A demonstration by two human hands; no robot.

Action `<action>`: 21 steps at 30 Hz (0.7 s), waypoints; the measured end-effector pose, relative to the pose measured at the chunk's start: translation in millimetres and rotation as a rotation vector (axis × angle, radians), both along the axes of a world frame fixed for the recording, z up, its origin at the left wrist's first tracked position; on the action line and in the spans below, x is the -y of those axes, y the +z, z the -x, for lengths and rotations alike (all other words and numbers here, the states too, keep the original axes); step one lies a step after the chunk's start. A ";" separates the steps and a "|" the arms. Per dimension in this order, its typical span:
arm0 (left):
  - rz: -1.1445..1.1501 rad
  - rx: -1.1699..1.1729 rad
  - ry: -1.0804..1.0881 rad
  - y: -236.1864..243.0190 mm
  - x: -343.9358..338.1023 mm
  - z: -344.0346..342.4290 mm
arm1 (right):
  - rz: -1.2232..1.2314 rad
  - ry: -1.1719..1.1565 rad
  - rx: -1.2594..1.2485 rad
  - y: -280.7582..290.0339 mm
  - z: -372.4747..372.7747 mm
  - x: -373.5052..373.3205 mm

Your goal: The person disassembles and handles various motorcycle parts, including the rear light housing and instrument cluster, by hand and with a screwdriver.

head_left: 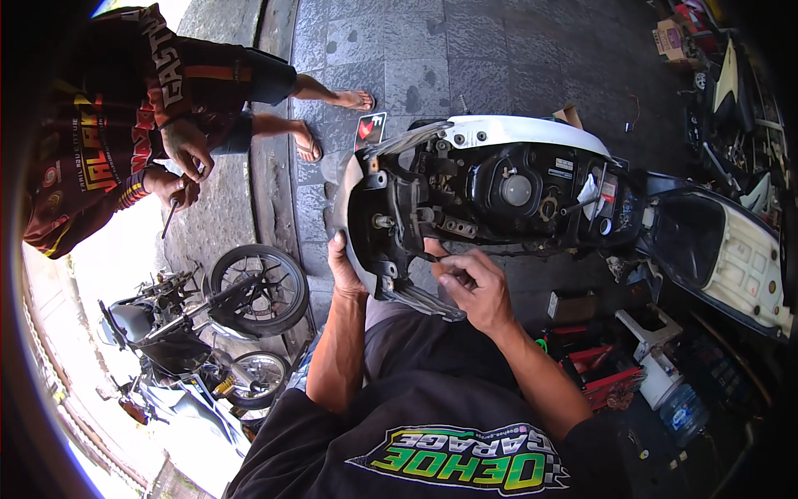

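Note:
Before me stands a scooter with its underseat parts bared: black tank area with a round cap (517, 191), and a white side panel (532, 130) on the far side. My left hand (347, 270) is closed on the grey tail cover (353, 195) at the scooter's left end, thumb on its rim, the other fingers mostly hidden beneath. By the near edge of the frame, my right hand (475, 287) is closed in a pinch, beside a dark strip of the body. What lies between its fingertips is too small to make out. The seat (719, 249) hangs hinged back at right.
At upper left another person in sandals holds a thin screwdriver-like tool (169, 219). A parked motorcycle (191, 316) is at lower left. To my right are a red tool tray (603, 378) and a blue-tinted water bottle (683, 412). Parts and boxes line the far right.

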State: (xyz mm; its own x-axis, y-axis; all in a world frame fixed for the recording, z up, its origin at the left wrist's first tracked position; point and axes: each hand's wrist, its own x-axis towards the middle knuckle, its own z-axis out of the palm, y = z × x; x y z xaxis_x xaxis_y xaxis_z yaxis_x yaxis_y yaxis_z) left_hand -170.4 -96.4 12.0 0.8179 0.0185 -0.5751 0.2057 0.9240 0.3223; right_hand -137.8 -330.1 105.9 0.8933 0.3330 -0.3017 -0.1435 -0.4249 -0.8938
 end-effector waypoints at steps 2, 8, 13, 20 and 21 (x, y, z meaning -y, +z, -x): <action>-0.071 -0.033 -0.012 3.3 2.3 -0.1 | -0.119 0.200 0.140 -0.5 -18.5 -5.2; -0.116 -0.032 -0.054 18.4 11.5 -4.7 | -0.080 0.455 0.112 -10.1 -40.3 -22.1; -0.148 -0.035 -0.025 7.2 -2.8 5.0 | 0.060 0.482 0.033 -5.8 -35.8 -27.7; -0.223 0.009 0.084 -5.8 -9.5 4.2 | 0.038 -0.188 -0.106 -48.6 12.3 -4.5; -0.258 0.021 0.098 -6.6 -12.0 3.0 | 0.111 -0.243 -0.211 -50.5 16.3 -2.4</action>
